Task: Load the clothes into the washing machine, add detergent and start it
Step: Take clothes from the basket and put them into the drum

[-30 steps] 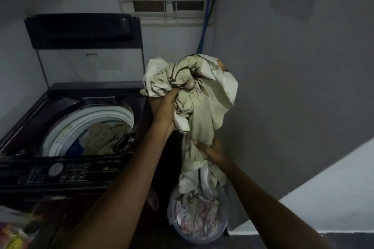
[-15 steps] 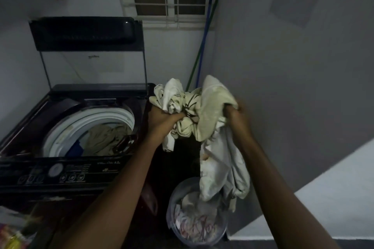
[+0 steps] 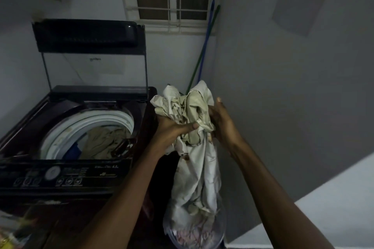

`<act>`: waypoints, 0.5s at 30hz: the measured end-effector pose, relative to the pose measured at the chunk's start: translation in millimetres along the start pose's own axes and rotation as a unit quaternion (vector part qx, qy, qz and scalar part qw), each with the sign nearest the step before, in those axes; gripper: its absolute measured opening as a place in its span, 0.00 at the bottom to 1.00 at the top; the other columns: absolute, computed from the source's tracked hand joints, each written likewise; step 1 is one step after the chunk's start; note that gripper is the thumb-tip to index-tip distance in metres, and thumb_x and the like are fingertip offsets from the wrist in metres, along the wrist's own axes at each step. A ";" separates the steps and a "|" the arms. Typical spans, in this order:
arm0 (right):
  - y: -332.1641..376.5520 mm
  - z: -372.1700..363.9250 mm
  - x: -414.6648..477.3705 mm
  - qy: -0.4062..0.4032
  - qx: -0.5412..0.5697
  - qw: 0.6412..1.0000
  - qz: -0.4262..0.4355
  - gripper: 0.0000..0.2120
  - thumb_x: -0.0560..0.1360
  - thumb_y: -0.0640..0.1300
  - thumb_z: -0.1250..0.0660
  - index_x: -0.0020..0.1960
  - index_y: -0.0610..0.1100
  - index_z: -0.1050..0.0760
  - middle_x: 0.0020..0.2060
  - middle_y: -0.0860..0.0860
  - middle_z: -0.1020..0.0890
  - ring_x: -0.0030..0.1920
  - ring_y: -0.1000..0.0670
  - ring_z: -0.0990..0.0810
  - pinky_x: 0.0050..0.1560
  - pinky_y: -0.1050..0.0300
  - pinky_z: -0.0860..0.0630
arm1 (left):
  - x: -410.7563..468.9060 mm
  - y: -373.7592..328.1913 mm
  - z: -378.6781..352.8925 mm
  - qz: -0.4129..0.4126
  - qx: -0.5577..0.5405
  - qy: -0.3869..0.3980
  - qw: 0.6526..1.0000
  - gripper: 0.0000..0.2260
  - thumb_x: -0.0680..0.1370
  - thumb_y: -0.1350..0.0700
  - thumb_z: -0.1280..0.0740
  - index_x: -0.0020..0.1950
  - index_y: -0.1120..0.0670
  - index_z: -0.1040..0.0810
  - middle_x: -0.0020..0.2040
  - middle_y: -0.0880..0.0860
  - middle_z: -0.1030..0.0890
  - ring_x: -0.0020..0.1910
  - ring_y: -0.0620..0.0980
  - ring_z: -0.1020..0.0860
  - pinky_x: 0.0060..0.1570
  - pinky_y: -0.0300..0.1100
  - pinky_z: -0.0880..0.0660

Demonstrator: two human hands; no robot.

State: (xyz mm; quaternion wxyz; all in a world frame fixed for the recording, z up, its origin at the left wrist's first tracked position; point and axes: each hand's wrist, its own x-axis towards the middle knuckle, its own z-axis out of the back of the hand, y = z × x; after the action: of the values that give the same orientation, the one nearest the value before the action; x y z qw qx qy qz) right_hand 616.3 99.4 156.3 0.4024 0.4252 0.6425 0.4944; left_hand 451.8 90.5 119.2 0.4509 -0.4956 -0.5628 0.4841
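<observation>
Left grip [image 3: 175, 130] and right grip [image 3: 221, 125] clutch the cloth [image 3: 197, 176], whose hanging tail could snag the bucket [image 3: 220, 233] or washer [image 3: 66, 105] rim.

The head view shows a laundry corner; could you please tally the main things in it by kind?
washing machine: 1
clear bucket: 1
sheet: 1
stick handles: 2 (blue, green)
hands: 2 (left hand, right hand, both gripping the sheet)
Total: 7
</observation>
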 end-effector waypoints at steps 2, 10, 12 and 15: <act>1.8 -1.4 -1.3 0.003 0.005 1.000 0.006 0.31 0.78 0.62 0.48 0.63 0.38 0.25 0.56 0.43 0.18 0.59 0.46 0.20 0.58 0.54 0.24 | 2.3 0.4 -3.2 -0.013 -0.017 -0.039 0.999 0.32 0.59 0.59 0.17 0.61 0.54 0.23 0.56 0.50 0.16 0.57 0.47 0.18 0.57 0.43 0.22; 11.7 4.9 -7.9 0.018 -0.033 0.998 0.051 0.22 0.78 0.56 0.42 0.66 0.45 0.25 0.59 0.53 0.20 0.55 0.59 0.20 0.53 0.59 0.22 | 22.1 6.9 5.5 0.007 -0.136 -0.147 0.980 0.36 0.57 0.49 0.16 0.62 0.57 0.20 0.58 0.56 0.17 0.58 0.57 0.18 0.58 0.57 0.23; -6.5 22.9 -13.7 -0.044 -0.022 0.994 0.097 0.21 0.74 0.50 0.34 0.65 0.46 0.25 0.59 0.55 0.20 0.58 0.59 0.21 0.58 0.57 0.23 | 26.9 4.6 8.0 0.009 -0.155 -0.141 0.978 0.37 0.56 0.48 0.16 0.63 0.56 0.20 0.59 0.56 0.17 0.58 0.57 0.19 0.58 0.57 0.23; -50.2 46.7 -29.3 -0.053 -0.103 0.989 0.097 0.37 0.68 0.48 0.25 0.73 0.48 0.37 0.66 0.61 0.30 0.66 0.60 0.30 0.55 0.72 0.27 | 33.1 -0.1 8.8 0.031 -0.195 -0.123 0.973 0.41 0.56 0.43 0.16 0.65 0.58 0.22 0.63 0.60 0.20 0.60 0.59 0.20 0.57 0.55 0.22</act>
State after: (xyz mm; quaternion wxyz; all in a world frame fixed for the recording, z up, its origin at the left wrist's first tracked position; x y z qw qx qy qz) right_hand 661.8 77.9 101.3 0.4281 0.4675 0.5218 0.5709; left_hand 439.8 122.6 119.1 0.2583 -0.5277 -0.6817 0.4360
